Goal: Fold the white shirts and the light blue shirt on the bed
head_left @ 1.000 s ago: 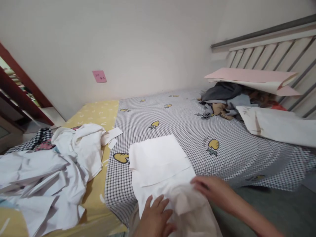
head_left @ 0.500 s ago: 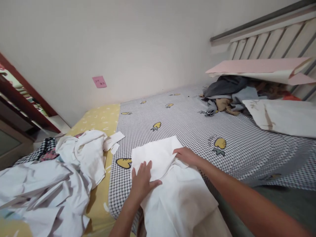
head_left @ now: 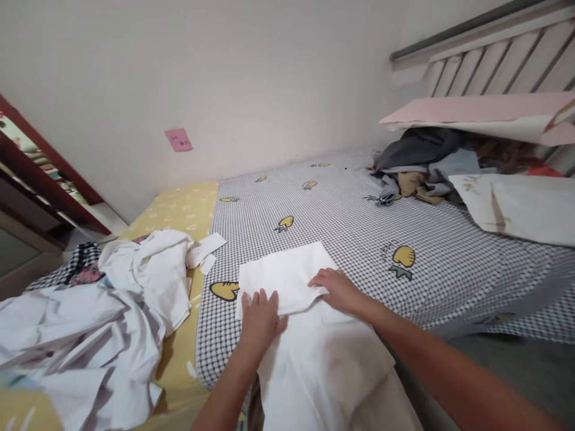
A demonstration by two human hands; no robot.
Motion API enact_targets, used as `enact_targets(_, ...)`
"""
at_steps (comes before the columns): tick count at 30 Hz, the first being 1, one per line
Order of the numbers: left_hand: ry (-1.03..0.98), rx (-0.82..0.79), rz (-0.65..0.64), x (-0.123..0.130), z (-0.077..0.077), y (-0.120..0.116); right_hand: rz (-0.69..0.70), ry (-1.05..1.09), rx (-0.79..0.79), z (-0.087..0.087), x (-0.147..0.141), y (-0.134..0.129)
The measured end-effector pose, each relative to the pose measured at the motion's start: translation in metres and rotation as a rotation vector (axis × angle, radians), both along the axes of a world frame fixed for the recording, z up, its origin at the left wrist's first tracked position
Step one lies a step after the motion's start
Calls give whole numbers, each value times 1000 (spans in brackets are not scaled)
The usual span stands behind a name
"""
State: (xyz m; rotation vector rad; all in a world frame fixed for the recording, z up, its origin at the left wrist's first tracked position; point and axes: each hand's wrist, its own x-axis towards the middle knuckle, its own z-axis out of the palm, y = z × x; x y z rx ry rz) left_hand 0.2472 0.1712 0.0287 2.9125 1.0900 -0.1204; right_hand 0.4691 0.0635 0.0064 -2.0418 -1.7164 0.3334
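White cloth [head_left: 285,272] lies on the checked sheet [head_left: 350,221], folded at the far end, near end hanging toward the person. Right hand [head_left: 340,290] pinches the fold's near edge; left hand [head_left: 260,317] lies on its left side, grip unclear. White clothes [head_left: 99,323] heaped on the yellow sheet [head_left: 184,206], left.

Can read no word, number or brand for certain. On the pink note [head_left: 178,140] stuck to the wall [head_left: 278,84], can make out two small clusters of dark, handwritten-looking marks, too small and blurred to decipher. On the checked sheet [head_left: 341,230], can see a short run of dark printed lettering curving up the left side of a yellow motif [head_left: 403,256] toward the right, likewise too faint to spell out.
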Motion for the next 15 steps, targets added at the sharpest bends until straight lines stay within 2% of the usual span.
enact_targets(5, -54, -5, 6, 0, 14, 26, -69, 92, 13, -5, 16, 27)
enact_targets(8, -90, -2, 45, 5, 25, 34, -86, 187, 45, 1, 22, 34)
enact_targets(11, -145, -7, 69, 10, 40, 32, -89, 270, 98, 17, 26, 25)
enact_targets(15, -185, -79, 34, 1, 57, 6, -52, 345, 135, 47, 22, -12)
